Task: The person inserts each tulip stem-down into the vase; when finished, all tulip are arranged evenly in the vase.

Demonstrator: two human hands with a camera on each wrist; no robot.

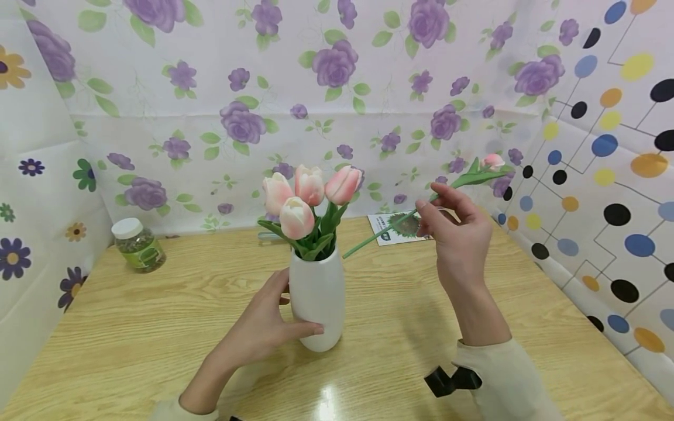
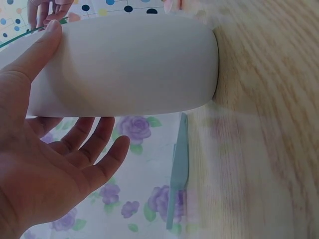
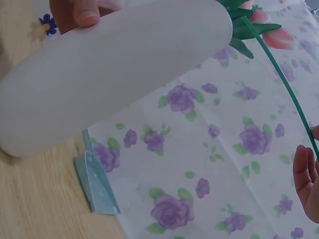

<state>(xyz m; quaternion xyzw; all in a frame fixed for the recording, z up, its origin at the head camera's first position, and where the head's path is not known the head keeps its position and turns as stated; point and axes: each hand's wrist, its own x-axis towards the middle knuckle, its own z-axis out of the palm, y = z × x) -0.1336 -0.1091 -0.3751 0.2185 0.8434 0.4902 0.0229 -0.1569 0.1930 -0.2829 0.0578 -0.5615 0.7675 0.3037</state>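
Note:
A white vase (image 1: 317,304) stands upright on the wooden table with several pink-and-white tulips (image 1: 297,218) in its mouth. My left hand (image 1: 265,321) holds the vase from the left, thumb across its front and fingers around the back. To the right, my right hand (image 1: 460,228) pinches the green stem of a single tulip (image 1: 375,235) between thumb and fingers. That tulip slants, its pink bloom up at the right and its bare stem end low, beside the vase's rim. In the right wrist view the stem (image 3: 284,77) overlaps the leaves at the vase mouth.
A jar with a white lid (image 1: 138,245) stands at the back left. A printed packet (image 1: 397,228) lies at the back right, partly behind the right hand. Behind the vase is a pale blue-green plastic tool (image 2: 179,169). Patterned cloth walls (image 1: 326,134) enclose the table (image 1: 174,304).

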